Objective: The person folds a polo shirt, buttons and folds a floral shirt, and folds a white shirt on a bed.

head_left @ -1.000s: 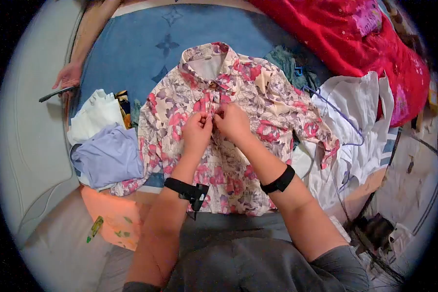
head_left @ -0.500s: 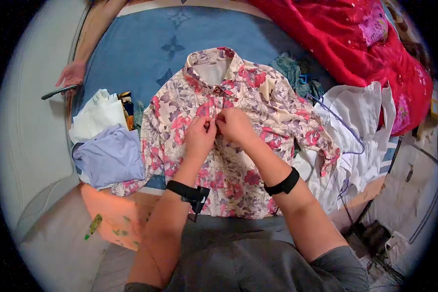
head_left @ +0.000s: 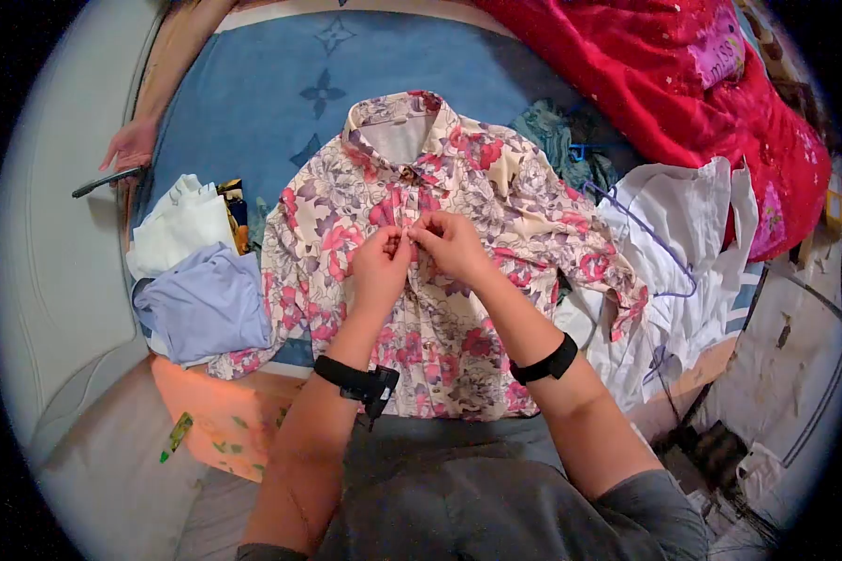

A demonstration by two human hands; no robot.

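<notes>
A cream shirt (head_left: 458, 318) with pink and purple flowers lies face up, its collar away from me and its sleeves spread to both sides. On the front placket, below the collar, my left hand (head_left: 381, 260) pinches the fabric edge between thumb and fingers. Close beside it on the right, my right hand (head_left: 451, 246) is closed on the same strip, the fingertips of both nearly meeting. Any button between the fingertips is too small to make out. Small buttons show lower on the placket.
Folded white (head_left: 185, 224) and lavender clothes (head_left: 206, 304) lie left. White garments (head_left: 664, 215) with a purple hanger (head_left: 660, 245) lie right, near a red blanket (head_left: 627, 75). At upper left another person's hand (head_left: 133, 145) is beside a dark thin object (head_left: 108, 181).
The view has shifted slightly. Both my hands stay at the placket, a little lower on it than a second ago, with the right fingers now more visible.
</notes>
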